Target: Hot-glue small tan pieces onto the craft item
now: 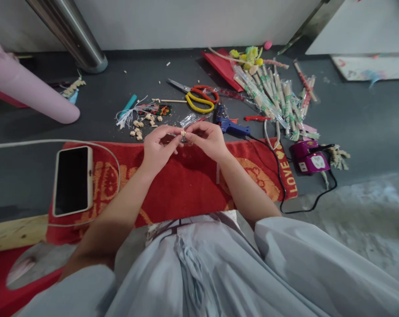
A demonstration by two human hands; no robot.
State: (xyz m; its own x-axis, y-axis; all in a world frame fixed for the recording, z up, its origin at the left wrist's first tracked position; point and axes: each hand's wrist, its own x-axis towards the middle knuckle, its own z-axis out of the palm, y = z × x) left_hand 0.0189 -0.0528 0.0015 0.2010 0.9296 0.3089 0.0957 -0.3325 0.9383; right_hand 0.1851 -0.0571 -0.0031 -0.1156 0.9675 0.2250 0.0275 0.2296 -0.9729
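My left hand (160, 147) and my right hand (208, 140) meet above the far edge of the red towel (182, 189). Pinched between the fingertips of both is a small cream-coloured piece (183, 133), too small for me to make out its shape. Similar cream pieces (138, 132) lie on the grey table just left of my left hand. Beyond the hands are scissors (199, 102) with one yellow and one red handle, and a thin wooden stick (173, 101). A blue hot glue gun (232, 125) lies close to my right hand.
A phone (73, 180) with a white cable rests on the towel's left part. Wrapped bundles of sticks (278, 94) and a red envelope (222, 68) lie at the back right. A purple power socket (309, 157) with a black cord stands at right. A metal post (77, 39) rises at back left.
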